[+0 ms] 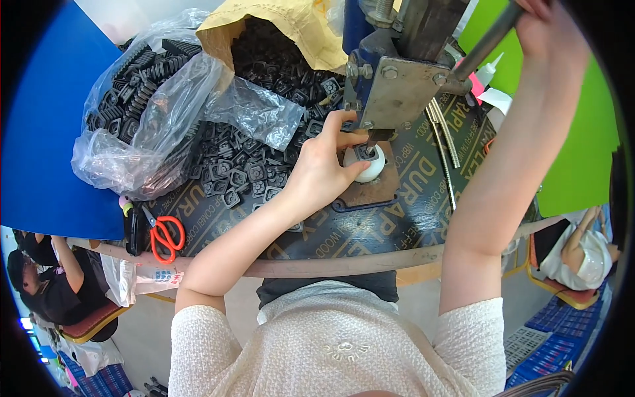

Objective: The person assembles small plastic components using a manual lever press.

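So the white rounded piece (371, 173) is sitting on the metal base plate (378, 192) of the hand press (405, 96), right under the ram, with a dark square-ish part on top of it. It's just right of the left hand (324, 159): the thumb touches its near left side, and the index finger reaches up by the press. Thumb and index are spread apart, but I can't tell whether the other fingers actually pinch the piece. The right hand (539, 33) is wrapped around the lever (489, 41), partly cut off at the top of the view.

As for room, there's a bare strip of tabletop (350, 231) between the base plate and the front edge (331, 266), and more bare surface right of the plate, up to some thin metal rods (444, 135). Left side's way tighter: a heap of small black parts (241, 162) spreads close to the left wrist, with a clear plastic bag (175, 126) further left. Red-handled scissors (167, 238) lie near the front edge, toward its left end.
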Tool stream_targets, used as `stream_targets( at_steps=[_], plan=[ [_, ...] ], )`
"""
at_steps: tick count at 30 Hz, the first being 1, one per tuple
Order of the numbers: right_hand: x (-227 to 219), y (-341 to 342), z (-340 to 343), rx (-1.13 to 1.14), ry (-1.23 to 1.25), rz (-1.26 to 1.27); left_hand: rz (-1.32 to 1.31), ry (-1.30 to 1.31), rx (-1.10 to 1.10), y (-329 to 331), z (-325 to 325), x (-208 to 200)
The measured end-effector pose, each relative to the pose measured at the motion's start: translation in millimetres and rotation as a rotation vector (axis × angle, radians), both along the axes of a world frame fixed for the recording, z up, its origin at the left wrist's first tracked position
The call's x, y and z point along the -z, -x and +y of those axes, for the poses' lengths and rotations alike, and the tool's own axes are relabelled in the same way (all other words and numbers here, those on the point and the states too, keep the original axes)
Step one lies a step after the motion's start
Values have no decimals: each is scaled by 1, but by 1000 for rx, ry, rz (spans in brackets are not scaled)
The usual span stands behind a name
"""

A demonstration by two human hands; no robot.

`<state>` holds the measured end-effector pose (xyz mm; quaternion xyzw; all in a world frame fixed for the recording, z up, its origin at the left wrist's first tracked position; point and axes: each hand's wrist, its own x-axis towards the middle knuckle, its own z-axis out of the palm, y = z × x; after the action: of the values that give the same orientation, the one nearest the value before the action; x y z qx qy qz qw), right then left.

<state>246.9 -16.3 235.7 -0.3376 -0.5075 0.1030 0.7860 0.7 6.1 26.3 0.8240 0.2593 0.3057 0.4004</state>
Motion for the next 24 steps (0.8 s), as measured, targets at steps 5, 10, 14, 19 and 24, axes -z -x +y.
stream_targets(
  at_steps=[5,10,14,19,24],
  plan=[
    [44,38,-83,-118,-144,-142,-36,-27,-16,8,-1,1],
    [78,71,-122,-213,-289,-286,-19,12,-4,3,-2,0],
    [120,69,-128,-218,-407,-502,-26,-16,-9,4,-1,3],
    [160,80,-136,57,-421,-562,-3,-3,-3,4,0,2],
    [172,90,-134,182,-425,-460,-72,-220,29,1,6,14]
  ],
)
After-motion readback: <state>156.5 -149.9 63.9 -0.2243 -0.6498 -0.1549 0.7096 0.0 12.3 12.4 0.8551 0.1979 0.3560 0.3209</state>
